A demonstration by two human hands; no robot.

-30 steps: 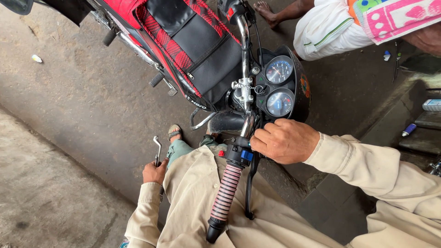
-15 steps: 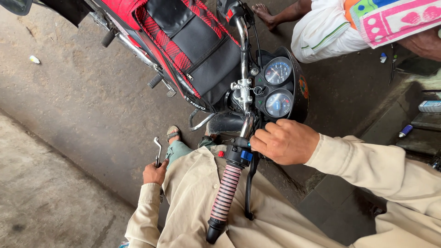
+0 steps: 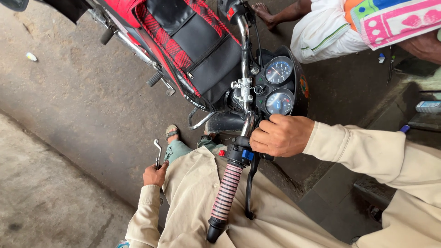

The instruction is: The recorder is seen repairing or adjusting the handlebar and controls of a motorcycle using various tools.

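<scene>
Grip check: right hand clamped around motorcycle handlebar by the switch housing; left hand fisted on L-shaped wrench; steady the bar before torquing.

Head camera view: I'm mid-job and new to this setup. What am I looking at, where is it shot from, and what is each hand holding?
This is one camera worn on the person's head, looking down at their own arms in beige sleeves. The right hand grips the motorcycle handlebar beside the switch block, just above the striped grip and the lever. The left hand, low by the knee, holds a bent metal wrench. Two round gauges sit ahead, and a red and black tank cover beyond them. Below is a concrete floor. Another person in white cloth sits at the top right.
</scene>
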